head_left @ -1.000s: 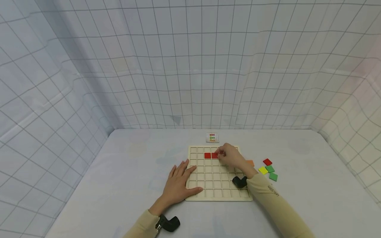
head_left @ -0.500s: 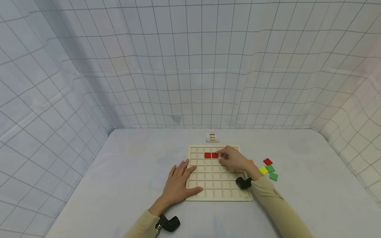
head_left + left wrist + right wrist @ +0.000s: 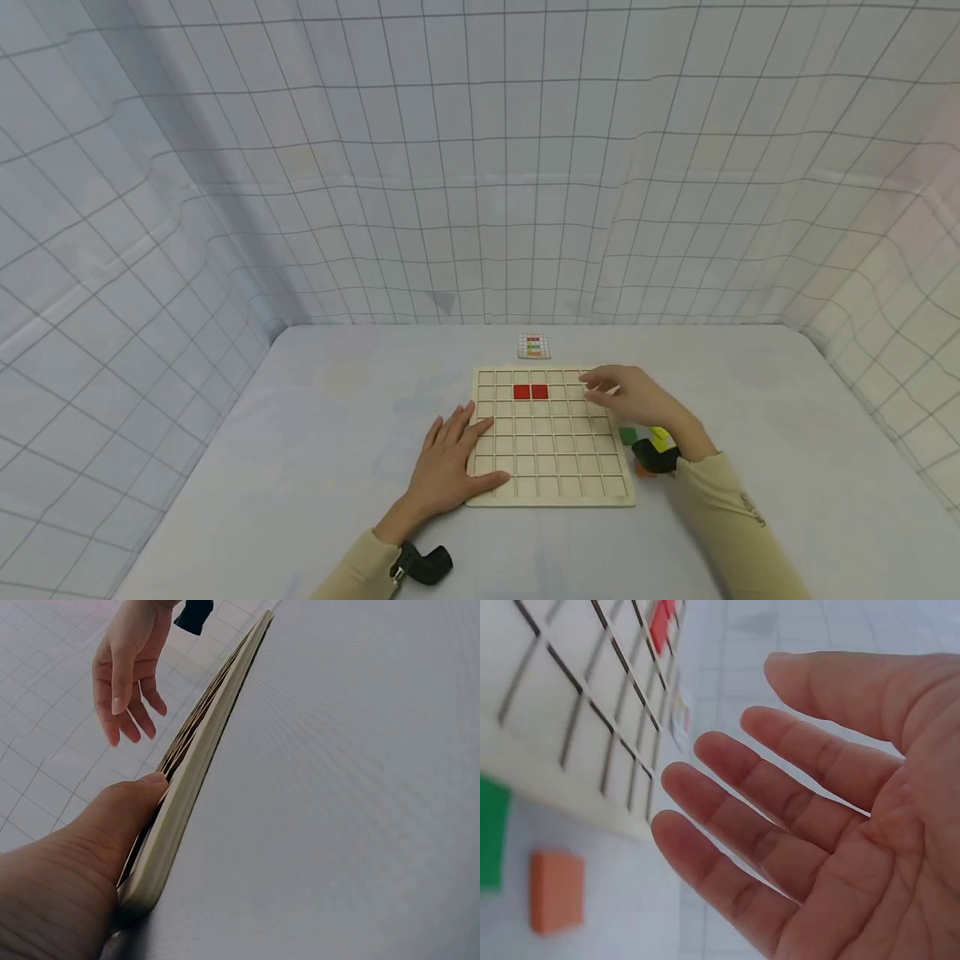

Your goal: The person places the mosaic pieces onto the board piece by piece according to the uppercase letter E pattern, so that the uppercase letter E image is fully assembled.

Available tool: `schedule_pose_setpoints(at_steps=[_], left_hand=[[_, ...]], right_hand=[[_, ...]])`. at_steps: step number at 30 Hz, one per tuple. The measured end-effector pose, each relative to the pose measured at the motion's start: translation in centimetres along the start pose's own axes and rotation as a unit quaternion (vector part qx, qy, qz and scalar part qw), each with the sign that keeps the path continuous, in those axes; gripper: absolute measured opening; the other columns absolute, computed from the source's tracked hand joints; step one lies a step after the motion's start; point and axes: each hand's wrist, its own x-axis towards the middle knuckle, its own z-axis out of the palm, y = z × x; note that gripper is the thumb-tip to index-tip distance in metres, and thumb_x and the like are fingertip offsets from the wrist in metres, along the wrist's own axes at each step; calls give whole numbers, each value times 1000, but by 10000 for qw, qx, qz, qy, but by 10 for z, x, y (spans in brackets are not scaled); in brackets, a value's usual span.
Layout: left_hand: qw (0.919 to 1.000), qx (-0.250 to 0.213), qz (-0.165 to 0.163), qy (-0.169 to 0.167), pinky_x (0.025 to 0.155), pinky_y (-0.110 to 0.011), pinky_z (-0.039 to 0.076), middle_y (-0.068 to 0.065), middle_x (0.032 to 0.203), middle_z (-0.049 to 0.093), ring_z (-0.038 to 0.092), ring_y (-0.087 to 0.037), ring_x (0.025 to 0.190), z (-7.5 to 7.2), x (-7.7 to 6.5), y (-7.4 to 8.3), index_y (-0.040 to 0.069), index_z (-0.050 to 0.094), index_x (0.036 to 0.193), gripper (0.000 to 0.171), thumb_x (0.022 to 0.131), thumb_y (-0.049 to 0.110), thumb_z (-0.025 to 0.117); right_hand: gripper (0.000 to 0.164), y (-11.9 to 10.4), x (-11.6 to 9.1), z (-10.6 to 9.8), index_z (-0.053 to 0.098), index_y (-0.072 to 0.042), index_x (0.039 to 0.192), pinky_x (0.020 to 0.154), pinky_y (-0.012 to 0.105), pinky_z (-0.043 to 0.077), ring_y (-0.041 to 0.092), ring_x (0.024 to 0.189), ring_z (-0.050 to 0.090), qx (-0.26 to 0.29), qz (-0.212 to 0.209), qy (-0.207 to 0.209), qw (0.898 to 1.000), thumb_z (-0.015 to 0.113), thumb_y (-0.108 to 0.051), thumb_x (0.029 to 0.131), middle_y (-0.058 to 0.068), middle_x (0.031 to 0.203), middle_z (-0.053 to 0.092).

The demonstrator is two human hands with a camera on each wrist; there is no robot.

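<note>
A pale wooden grid board (image 3: 551, 450) lies flat on the table. Two red square tiles, a left one (image 3: 521, 392) and a right one (image 3: 539, 392), sit side by side in cells of its second row from the far edge. My left hand (image 3: 448, 467) rests with spread fingers on the board's left edge; in the left wrist view its thumb (image 3: 112, 825) lies on the rim. Above the board's right edge hovers my right hand (image 3: 637, 398), and the right wrist view shows its palm holding nothing.
Right of the board, partly under my right wrist, lie a green tile (image 3: 628, 436), a yellow tile (image 3: 662, 437) and an orange tile (image 3: 556, 892). A small printed card (image 3: 534, 347) with a coloured pattern lies beyond the far edge. Grid-lined white cloth walls surround the table.
My right hand has left the right red tile, which stays in its cell, and has moved right to the board's right edge. The left hand holds its place.
</note>
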Motion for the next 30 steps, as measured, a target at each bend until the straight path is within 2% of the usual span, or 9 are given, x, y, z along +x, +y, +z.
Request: schedule_pose_setpoints(at_steps=[6, 10, 18, 24, 30], left_hand=[[10000, 1, 8, 11, 111, -49, 9, -13, 153, 24, 18, -29, 141, 1, 0, -1, 17, 43, 144, 82, 80, 66, 59], [10000, -12, 14, 22, 111, -48, 9, -13, 153, 24, 18, -29, 141, 1, 0, -1, 17, 43, 144, 82, 80, 66, 60], [10000, 36, -2, 23, 112, -47, 8, -12, 154, 24, 18, -28, 141, 2, 1, -2, 17, 43, 144, 83, 80, 66, 60], [10000, 26, -30, 4, 112, -47, 7, -11, 154, 23, 17, -27, 141, 1, 1, -2, 17, 42, 144, 83, 80, 66, 60], [10000, 52, -30, -12, 112, -47, 7, -11, 154, 23, 17, -27, 141, 2, 1, -2, 18, 42, 144, 83, 80, 66, 60]], right_hand=[[33, 14, -18, -30, 64, -1, 119, 78, 43, 51, 28, 96, 61, -277, 389, 442, 9979, 59, -25, 96, 9, 110, 65], [32, 25, -29, -44, 64, 1, 114, 73, 40, 52, 29, 93, 60, -478, 736, 512, 9948, 61, -24, 94, 11, 105, 65], [25, 43, -43, -57, 63, -4, 91, 60, 32, 43, 21, 72, 51, -790, 1677, 271, 9823, 71, -28, 85, 3, 81, 57], [39, 51, -52, -57, 55, -4, 84, 56, 32, 37, 21, 66, 46, -953, 2330, -109, 9677, 76, -37, 79, 4, 74, 52], [45, 57, -54, -52, 54, -5, 78, 55, 29, 34, 19, 64, 44, -1198, 2838, -335, 9508, 72, -47, 80, 3, 69, 45]])
